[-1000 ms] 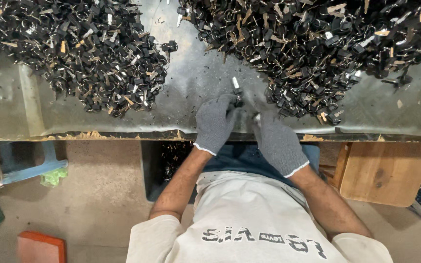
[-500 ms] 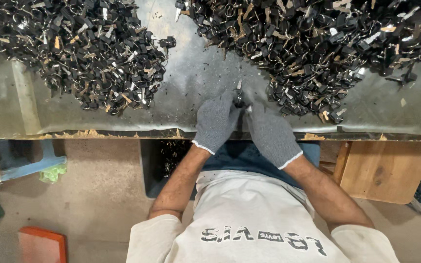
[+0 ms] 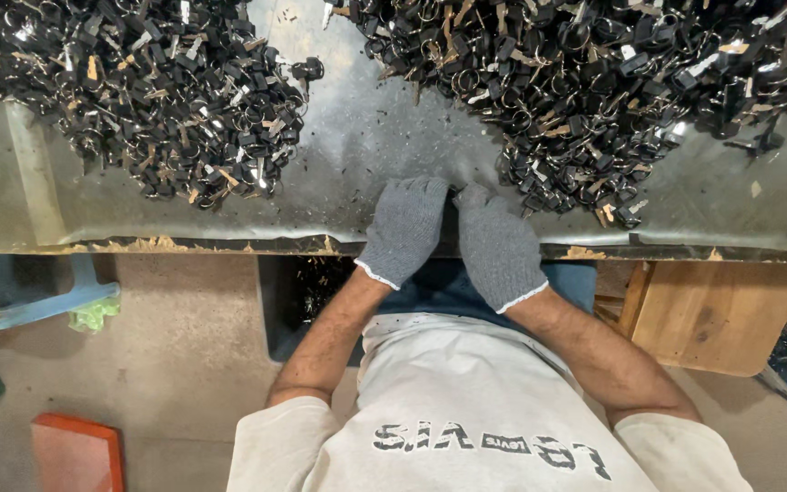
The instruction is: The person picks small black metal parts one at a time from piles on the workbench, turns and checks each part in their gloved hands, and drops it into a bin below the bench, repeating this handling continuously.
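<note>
While both gloved hands sit knuckles-up at the near edge of the bench (image 3: 339,173), you can't actually see what's between them. The left hand (image 3: 404,228) and right hand (image 3: 495,244) are pressed side by side, fingertips curled down at a dark spot where they meet, so I can't tell if either grip is closed on a part or just resting there. Whatever they're working is hidden under the fingers, right in front of the right pile (image 3: 594,82).

The parts look like small black rings and clips with bits of tan and silver mixed in. My guess is each one is light and stiff, hard plastic or metal, not fragile. They look tangly though, so pulling one probably drags its neighbours along. With knit gloves the hold should be fine, not slippery. I'd pinch a single piece by its ring or outer edge from the loose fringe of the pile instead of digging into the middle.

The left pile (image 3: 138,91) sits well apart, across a bare debris-speckled strip.

Versus half a second ago: a small dark piece was poking up above the fingertips then, and now it's gone from view. The hands have closed in tighter together and flattened down, and the right pile looks unchanged.
</note>
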`<act>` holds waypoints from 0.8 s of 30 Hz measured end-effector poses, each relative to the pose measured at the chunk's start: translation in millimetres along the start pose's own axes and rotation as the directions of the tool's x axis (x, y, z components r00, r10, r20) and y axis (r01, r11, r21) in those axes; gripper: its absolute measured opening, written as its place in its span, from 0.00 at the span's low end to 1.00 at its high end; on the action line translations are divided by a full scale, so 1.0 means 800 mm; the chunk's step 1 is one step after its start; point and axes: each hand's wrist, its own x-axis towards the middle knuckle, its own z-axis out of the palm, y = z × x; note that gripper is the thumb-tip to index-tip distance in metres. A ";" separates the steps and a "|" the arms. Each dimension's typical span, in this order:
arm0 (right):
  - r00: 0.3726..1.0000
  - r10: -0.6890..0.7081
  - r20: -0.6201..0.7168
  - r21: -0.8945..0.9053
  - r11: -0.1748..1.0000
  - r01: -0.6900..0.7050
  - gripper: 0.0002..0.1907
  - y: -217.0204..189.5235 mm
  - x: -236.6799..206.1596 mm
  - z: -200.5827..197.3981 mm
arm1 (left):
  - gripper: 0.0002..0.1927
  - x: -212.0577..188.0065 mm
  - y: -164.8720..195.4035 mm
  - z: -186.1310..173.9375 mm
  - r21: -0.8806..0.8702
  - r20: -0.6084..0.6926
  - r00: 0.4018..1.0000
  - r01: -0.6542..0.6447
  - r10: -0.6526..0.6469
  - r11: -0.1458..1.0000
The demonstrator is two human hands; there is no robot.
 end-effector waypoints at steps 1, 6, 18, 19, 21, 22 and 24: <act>1.000 -0.013 -0.010 0.031 0.999 0.013 0.11 -0.001 -0.001 0.000 | 0.12 -0.001 -0.002 0.003 -0.022 0.016 1.000 0.008 -0.008 1.000; 1.000 -0.010 0.021 0.125 0.992 0.008 0.05 0.007 0.000 0.009 | 0.14 0.000 -0.010 0.006 -0.040 0.013 0.999 -0.052 0.053 0.998; 0.997 0.029 0.077 0.260 0.964 -0.048 0.16 0.032 -0.013 0.006 | 0.12 0.005 0.010 -0.018 -0.122 -0.051 0.996 0.061 -0.068 0.991; 0.996 0.031 0.085 0.279 0.959 -0.054 0.16 0.034 -0.013 0.004 | 0.12 0.004 0.011 -0.018 -0.137 -0.046 0.996 0.072 -0.079 0.988; 0.995 0.028 0.091 0.322 0.945 -0.056 0.15 0.037 -0.011 -0.001 | 0.13 0.003 0.012 -0.018 -0.155 -0.041 0.994 0.095 -0.102 0.983; 0.998 -0.003 0.061 0.343 0.939 -0.018 0.16 0.036 -0.010 -0.003 | 0.12 0.003 0.012 -0.018 -0.160 -0.035 0.995 0.088 -0.095 0.983; 0.998 -0.061 0.012 0.381 0.923 0.052 0.18 0.036 -0.007 -0.006 | 0.10 0.004 0.012 -0.020 -0.178 -0.015 0.996 0.082 -0.086 0.981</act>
